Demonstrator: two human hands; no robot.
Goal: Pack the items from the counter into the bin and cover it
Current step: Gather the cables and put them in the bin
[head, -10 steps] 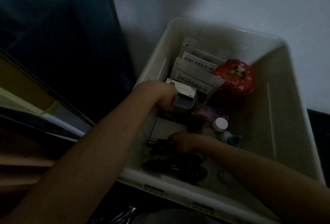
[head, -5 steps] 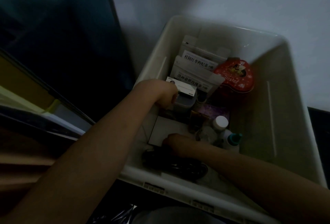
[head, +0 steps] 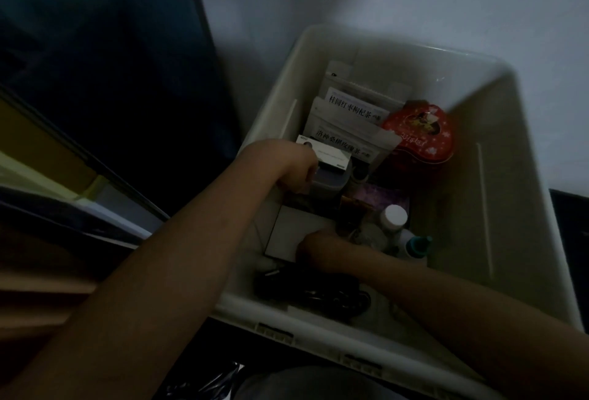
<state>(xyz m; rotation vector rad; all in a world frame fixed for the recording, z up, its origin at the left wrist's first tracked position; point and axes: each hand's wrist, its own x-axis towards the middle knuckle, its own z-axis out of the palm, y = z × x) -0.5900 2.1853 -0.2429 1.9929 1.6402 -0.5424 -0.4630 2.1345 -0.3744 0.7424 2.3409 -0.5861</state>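
Both arms down in the bin [head: 497, 176]. My left hand [head: 294, 170] is curled round a small white box [head: 331, 157] at 10 o'clock. My right hand [head: 315, 248] sits on a flat white box [head: 287, 237] near 7 o'clock; too dark to tell its grip.

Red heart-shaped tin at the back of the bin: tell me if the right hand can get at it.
Probably yes. The red heart-shaped tin lies uncovered, and the white plastic bin has open space beside it for the right hand.
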